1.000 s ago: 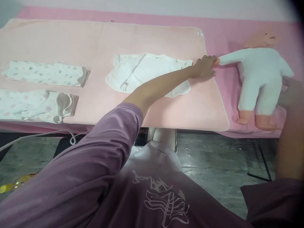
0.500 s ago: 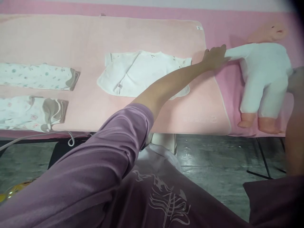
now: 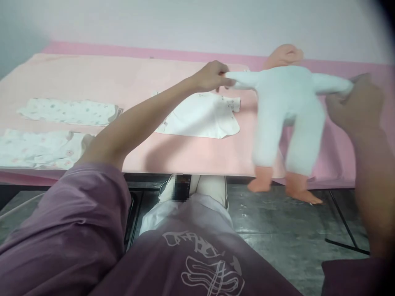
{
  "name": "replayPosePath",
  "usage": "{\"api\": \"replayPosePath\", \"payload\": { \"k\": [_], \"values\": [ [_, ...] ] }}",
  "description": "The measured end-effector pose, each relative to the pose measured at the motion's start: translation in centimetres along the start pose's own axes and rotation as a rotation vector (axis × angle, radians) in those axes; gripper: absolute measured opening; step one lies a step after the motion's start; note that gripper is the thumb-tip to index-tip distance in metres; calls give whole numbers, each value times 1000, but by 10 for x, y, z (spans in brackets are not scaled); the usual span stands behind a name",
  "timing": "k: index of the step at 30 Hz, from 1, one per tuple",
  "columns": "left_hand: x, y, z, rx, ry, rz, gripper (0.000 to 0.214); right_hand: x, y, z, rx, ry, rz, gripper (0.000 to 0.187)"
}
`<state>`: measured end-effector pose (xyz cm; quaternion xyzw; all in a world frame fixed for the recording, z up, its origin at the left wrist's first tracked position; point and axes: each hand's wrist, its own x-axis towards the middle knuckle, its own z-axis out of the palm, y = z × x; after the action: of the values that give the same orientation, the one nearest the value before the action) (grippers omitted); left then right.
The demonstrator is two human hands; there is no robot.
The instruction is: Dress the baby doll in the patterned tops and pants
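Observation:
A baby doll (image 3: 288, 111) in a white one-piece suit hangs upright in the air at the right end of the table, its bare feet below the table edge. My left hand (image 3: 211, 77) is closed on the end of one doll arm. My right hand (image 3: 354, 105) is closed on the end of the other arm. A small white baby top (image 3: 200, 119) lies spread flat on the pale pink mat (image 3: 123, 78), just left of the doll.
Two folded patterned baby garments (image 3: 69, 111) (image 3: 40, 144) lie at the left of the mat. A darker pink cover (image 3: 339, 139) shows beyond the mat's right end. Grey floor and black table legs (image 3: 342, 222) are below.
The doll was lying flat on the pink cover at the right. Both hands have lifted it by its arms and carried it left, so it now hangs upright near the white top.

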<state>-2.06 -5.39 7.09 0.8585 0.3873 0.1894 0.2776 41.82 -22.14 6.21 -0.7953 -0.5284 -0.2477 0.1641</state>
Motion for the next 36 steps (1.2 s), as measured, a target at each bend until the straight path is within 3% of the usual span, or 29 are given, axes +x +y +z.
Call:
{"api": "replayPosePath", "payload": {
  "k": [6,10,14,18,20,23,25,27,29,31,33,36],
  "values": [
    [-63,-80,-45,161,277,-277,47,-14,-117,6,222,-181,-209,44],
    [-110,-106,-59,141,303,-306,38,-25,-176,24,341,-286,-266,45],
    [-133,-125,-57,69,299,-319,35,-34,-206,50,410,-382,-261,50],
    [-142,-147,-52,44,319,-312,46,-38,-214,64,323,-499,-219,50],
    [-145,-152,-51,85,354,-292,57,-37,-218,58,235,-526,-219,51],
    [-149,-149,-44,201,422,-245,66,-33,-242,37,249,-431,-305,55],
    [-149,-141,-33,261,413,-180,56,-29,-274,21,386,-357,-459,56],
    [-147,-133,-15,296,325,-98,41,-26,-317,13,527,-392,-671,60],
    [-146,-128,3,312,224,-42,32,-24,-360,16,569,-488,-837,66],
    [-147,-127,17,312,195,-46,29,-22,-396,25,558,-557,-901,74],
    [-149,-129,24,309,260,-104,28,-20,-421,37,508,-603,-908,81],
    [-154,-132,27,318,396,-227,31,-17,-437,50,440,-616,-895,86]
  ]
}}
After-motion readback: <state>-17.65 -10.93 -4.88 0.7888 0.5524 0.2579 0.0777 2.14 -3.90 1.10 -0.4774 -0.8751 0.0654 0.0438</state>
